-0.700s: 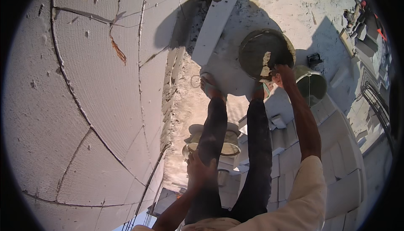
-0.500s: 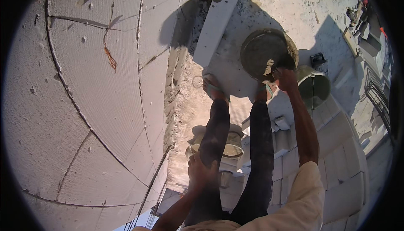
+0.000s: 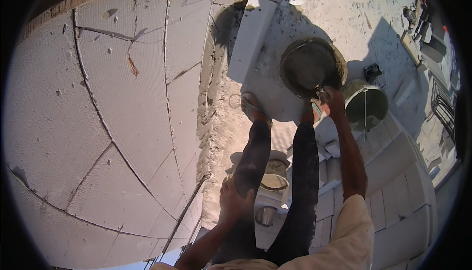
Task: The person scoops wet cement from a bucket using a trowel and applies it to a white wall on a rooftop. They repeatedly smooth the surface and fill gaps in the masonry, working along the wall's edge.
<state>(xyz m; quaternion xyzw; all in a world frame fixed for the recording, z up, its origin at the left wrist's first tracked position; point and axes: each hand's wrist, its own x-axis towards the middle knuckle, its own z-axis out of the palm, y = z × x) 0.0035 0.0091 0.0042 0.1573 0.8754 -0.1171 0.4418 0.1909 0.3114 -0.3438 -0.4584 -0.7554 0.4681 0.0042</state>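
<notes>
My right hand (image 3: 332, 101) is closed at the near right rim of a round tub (image 3: 290, 84) of wet grey mortar (image 3: 309, 66). It grips what looks like a trowel (image 3: 322, 91); the blade is mostly hidden in the mortar and shadow. My left hand (image 3: 235, 198) rests on my left leg just below the thigh, fingers laid over the dark trousers, holding nothing. My feet in sandals stand at the near side of the tub.
A pale block wall (image 3: 128, 137) fills the left side. One long white block (image 3: 251, 39) lies left of the tub. Right of it stands a bucket (image 3: 366, 105). Stacked blocks (image 3: 393, 171) fill the lower right. Behind my legs are another bucket (image 3: 274, 181) and a metal cup (image 3: 265, 216).
My right hand has dropped slightly toward me at the tub's rim, and the mortar lump seen beside it has gone from view. My left hand stays on the leg. The view has shifted slightly.
</notes>
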